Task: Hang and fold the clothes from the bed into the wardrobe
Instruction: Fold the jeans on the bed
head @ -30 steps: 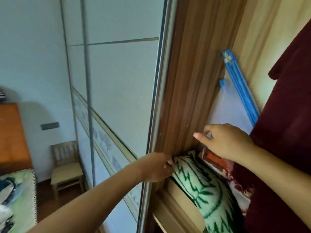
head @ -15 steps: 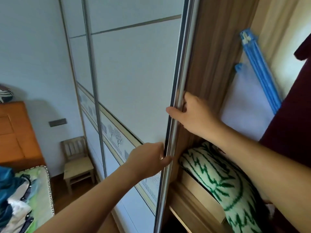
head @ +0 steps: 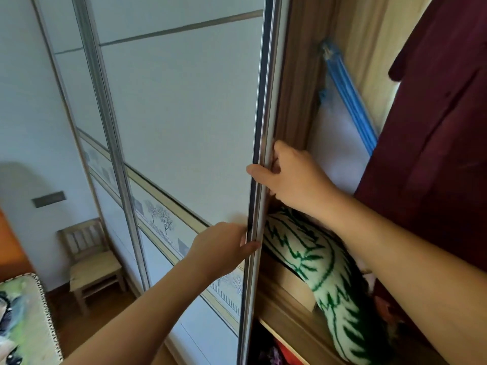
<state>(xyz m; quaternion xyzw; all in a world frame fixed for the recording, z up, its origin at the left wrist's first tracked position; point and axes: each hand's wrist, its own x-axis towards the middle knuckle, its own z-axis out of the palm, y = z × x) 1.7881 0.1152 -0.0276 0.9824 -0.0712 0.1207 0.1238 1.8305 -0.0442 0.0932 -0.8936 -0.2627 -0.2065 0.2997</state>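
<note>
The white sliding wardrobe door (head: 184,122) fills the middle of the view, its metal edge (head: 259,159) running top to bottom. My right hand (head: 292,177) grips that edge from the wardrobe side, thumb on the front. Lower down, my left hand (head: 224,248) holds the same edge with its thumb across it. Inside the wardrobe a white and green patterned fabric bundle (head: 324,280) lies on a wooden shelf (head: 287,304). A dark red garment (head: 442,127) hangs at the right. The bed's corner (head: 29,320) with clothes shows at the lower left.
A blue-edged clear bag (head: 342,122) leans against the wardrobe's inner back. A small wooden chair (head: 89,259) stands by the wall at left, with an orange cabinet (head: 10,248) beside it. More coloured fabrics (head: 279,354) sit below the shelf.
My right hand left the shelf and took hold of the door's edge. My left hand moved from the fabric bundle onto the same edge. The door has slid rightward, covering more of the opening.
</note>
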